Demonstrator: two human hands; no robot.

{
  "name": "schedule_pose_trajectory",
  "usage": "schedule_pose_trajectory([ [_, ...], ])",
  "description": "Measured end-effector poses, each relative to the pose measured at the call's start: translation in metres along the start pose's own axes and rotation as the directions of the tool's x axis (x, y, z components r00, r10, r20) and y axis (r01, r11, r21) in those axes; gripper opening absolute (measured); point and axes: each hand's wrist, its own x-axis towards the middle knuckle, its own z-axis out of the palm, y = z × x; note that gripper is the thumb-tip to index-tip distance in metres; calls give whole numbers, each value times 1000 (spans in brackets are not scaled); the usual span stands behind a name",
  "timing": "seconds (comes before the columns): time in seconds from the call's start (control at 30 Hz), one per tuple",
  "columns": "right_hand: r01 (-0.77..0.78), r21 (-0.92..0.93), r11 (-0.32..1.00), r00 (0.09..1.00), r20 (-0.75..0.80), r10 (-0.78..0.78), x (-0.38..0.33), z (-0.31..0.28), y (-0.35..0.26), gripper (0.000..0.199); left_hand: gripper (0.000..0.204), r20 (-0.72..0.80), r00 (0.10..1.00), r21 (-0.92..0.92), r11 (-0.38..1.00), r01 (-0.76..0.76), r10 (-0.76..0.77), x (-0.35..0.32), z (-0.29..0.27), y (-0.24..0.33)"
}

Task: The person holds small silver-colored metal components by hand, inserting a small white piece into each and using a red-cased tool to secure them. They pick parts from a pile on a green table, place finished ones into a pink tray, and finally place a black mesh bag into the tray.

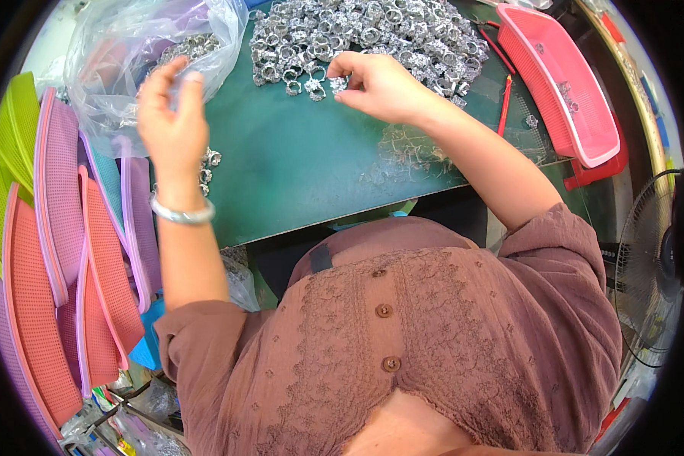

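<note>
My right hand [384,87] is closed in a pinch on a silver-coloured ring [338,84] set with clear stones, at the near edge of a large pile of similar rings [433,42]. Two or so loose rings [314,85] lie just left of those fingertips. My left hand [171,125] is raised beside a clear plastic bag [102,95], thumb and fingers apart and slightly blurred, with nothing visible in it. More rings [192,47] show inside the bag. A few others [208,163] lie on the table, partly hidden by my left wrist.
The green tabletop [281,167] bears a pink basket [562,83] at the right, holding a few rings. Red-handled tools [505,102] lie between basket and pile. Stacked purple, coral and green baskets [61,190] crowd the left. A black fan [646,266] stands at far right.
</note>
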Motion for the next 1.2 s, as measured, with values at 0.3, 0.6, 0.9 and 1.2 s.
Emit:
schedule_pose_trajectory([
  [0.3,52,395,917,998,20,-66,-44,4,-25,25,14,563,754,-578,492,651,-337,-103,53,71],
  [0.6,129,341,931,990,-101,-100,-57,8,-34,19,11,597,729,-573,458,680,-335,-111,57,70],
  [0.9,40,425,904,999,-18,-36,-63,7,-31,24,13,638,683,-557,399,728,-356,-114,57,68],
  [1.2,80,464,882,997,-54,-62,-65,11,-29,24,13,644,682,-567,382,730,-346,-115,56,67],
])
